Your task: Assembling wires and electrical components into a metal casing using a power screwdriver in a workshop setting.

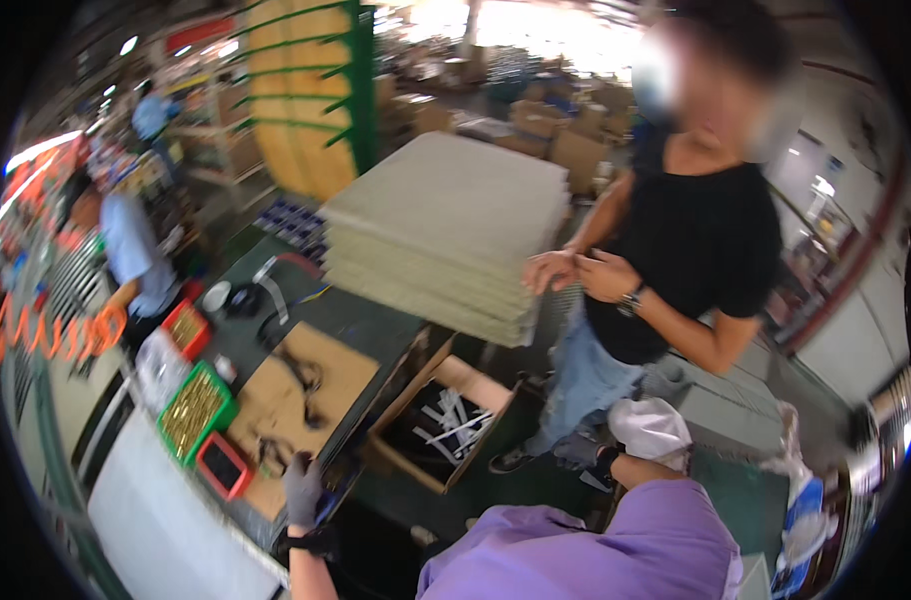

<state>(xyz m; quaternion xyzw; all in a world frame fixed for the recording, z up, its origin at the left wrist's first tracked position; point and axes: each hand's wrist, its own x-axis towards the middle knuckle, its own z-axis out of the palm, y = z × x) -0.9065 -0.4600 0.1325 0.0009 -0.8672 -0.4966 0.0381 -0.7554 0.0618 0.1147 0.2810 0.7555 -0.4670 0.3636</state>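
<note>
My left hand [303, 490], in a grey glove with a black wrist band, is at the near edge of the workbench. Its fingers look apart, and I see nothing held in them. Close by on a cardboard sheet [350, 372] lie dark-handled tools, one a scissors-like tool [271, 455]. A red tray [223, 466] and a green bin [197, 412] of brass-coloured small parts stand left of the hand. My right hand [578, 452], also gloved in grey, hangs low beside a white bag [650, 430]; its fingers are too blurred to read.
A person [710, 230] in a black shirt stands ahead on the right, beside a tall stack of pale sheets [445, 195]. Between us an open cardboard box [380, 445] holds white strips. Another person [135, 245] works at the left near an orange coiled hose [60, 335].
</note>
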